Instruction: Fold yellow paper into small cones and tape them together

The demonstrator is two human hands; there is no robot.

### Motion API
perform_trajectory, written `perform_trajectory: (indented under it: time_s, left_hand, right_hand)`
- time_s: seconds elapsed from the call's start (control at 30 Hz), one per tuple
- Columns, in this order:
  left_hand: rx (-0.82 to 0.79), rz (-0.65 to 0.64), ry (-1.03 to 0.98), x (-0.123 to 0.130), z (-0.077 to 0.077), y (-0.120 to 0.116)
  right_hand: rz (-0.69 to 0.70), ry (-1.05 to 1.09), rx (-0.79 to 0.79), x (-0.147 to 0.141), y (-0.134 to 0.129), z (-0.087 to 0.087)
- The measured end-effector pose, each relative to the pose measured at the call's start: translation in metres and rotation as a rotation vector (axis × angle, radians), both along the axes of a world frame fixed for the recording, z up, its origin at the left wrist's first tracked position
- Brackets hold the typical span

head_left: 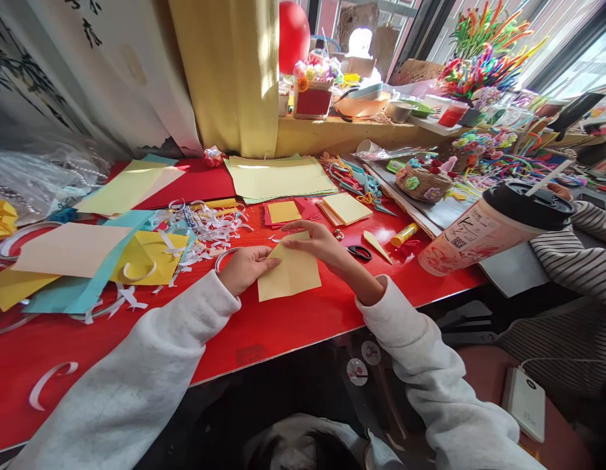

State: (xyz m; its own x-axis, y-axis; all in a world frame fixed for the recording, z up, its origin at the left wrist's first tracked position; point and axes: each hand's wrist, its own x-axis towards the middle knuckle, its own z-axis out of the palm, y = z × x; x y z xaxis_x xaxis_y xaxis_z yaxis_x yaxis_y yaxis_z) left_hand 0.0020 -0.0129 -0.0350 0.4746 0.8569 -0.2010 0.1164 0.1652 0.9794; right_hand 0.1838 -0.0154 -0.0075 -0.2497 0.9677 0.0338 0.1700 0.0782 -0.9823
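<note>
A pale yellow square of paper (293, 274) is held just over the front part of the red table. My left hand (248, 266) pinches its left edge between thumb and fingers. My right hand (315, 245) grips the top edge, fingers reaching across toward the upper left corner. Behind the hands lie a darker yellow square (284, 211) on red paper and a stack of cream squares (349, 209). Black-handled scissors (359, 253) and a narrow folded yellow piece (378, 247) rest to the right of my right hand.
Paper scraps (212, 225) and coloured sheets (70, 248) cover the left of the red table (263, 339). A large cup (498, 222) stands at the right, near a glue stick (404, 234) and a woven basket (424, 180). Another person's striped sleeve (571, 251) is at far right.
</note>
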Motion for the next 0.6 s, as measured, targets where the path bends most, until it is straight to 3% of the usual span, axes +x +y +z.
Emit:
perform_trajectory:
  time_s: [0.3,0.47,0.6]
  left_hand:
    - [0.122,-0.073,0.113,0.0027,0.004,-0.0044]
    - [0.305,-0.034,0.281,0.0014,0.0021,-0.0037]
    - [0.35,0.01,0.376,0.0,0.003,-0.0035]
  right_hand:
    - [0.055,-0.082,0.039,0.0008,0.0021,-0.0047]
    - [0.074,-0.148,0.108,0.0,0.0027,-0.0041]
    - [0.107,-0.193,0.153,0.0005,0.0027,-0.0028]
